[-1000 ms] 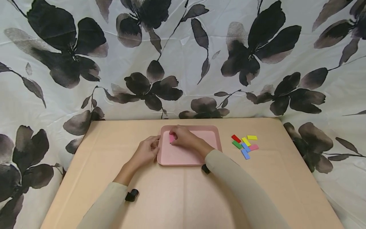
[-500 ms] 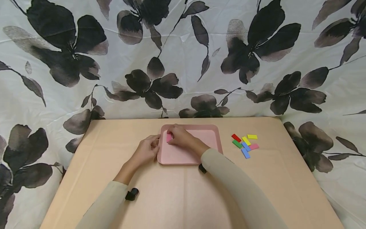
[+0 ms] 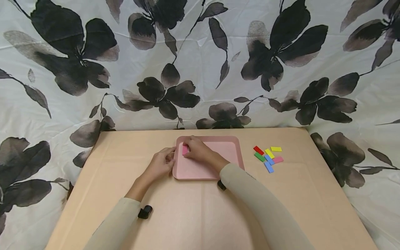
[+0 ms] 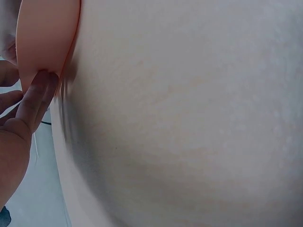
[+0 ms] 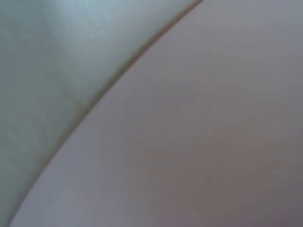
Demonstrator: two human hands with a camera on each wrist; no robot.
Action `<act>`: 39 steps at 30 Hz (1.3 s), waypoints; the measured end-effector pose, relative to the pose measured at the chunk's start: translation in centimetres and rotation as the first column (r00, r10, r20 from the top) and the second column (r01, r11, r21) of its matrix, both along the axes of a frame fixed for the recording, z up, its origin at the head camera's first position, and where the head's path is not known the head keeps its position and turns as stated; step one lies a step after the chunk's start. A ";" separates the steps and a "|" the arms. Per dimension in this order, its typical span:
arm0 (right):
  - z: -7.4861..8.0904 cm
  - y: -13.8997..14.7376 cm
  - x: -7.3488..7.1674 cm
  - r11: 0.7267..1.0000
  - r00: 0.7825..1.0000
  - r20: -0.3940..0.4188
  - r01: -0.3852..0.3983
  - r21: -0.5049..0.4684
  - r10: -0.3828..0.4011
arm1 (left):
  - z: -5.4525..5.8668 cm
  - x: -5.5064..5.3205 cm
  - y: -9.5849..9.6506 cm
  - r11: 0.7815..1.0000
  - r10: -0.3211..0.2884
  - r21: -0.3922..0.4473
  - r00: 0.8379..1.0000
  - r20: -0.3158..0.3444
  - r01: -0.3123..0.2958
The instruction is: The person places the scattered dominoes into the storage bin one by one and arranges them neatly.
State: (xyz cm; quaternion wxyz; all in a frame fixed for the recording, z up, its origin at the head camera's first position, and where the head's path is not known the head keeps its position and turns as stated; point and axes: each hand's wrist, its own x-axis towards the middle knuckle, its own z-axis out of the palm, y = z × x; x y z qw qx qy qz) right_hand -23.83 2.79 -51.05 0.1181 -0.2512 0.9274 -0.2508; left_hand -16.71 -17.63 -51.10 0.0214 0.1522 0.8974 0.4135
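In the head view a pink tray (image 3: 225, 147) lies near the table's far edge. My left hand (image 3: 159, 165) holds the tray's left side; in the left wrist view its fingertips press against the tray's outer wall (image 4: 49, 33). Over the tray's upper left part, my right hand (image 3: 200, 150) pinches a small bright pink rectangular block (image 3: 184, 150) close to the left rim. Part of that block is hidden behind the fingers. The right wrist view shows neither the hand nor the block.
Right of the tray lies a loose group of small rectangular blocks: a red one (image 3: 258, 150), a green one (image 3: 259, 157), two yellow (image 3: 276, 149), two blue (image 3: 268, 167) and a pink one (image 3: 278, 159). A floral cloth (image 3: 206, 86) hangs behind the table (image 3: 200, 211).
My right hand has shifted slightly left with the pink block, toward the tray's left rim, then stayed there. The left hand keeps its place at the tray's side.
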 end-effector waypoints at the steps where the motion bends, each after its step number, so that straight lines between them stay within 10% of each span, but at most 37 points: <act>1: -0.1 0.0 0.0 1.000 1.000 0.003 -0.002 -0.003 0.002 | 0.0 0.0 0.0 1.000 0.002 0.001 1.000 0.002 -0.002; 21: 2.4 2.7 1.2 0.996 0.998 0.051 0.026 -0.086 -0.021 | 0.3 -0.4 0.5 1.000 0.012 0.005 1.000 -0.010 -0.012; 39: 4.9 12.0 3.4 0.965 0.997 0.032 0.080 -0.250 -0.074 | 0.0 -0.5 0.8 1.000 0.020 -0.002 0.999 -0.051 -0.020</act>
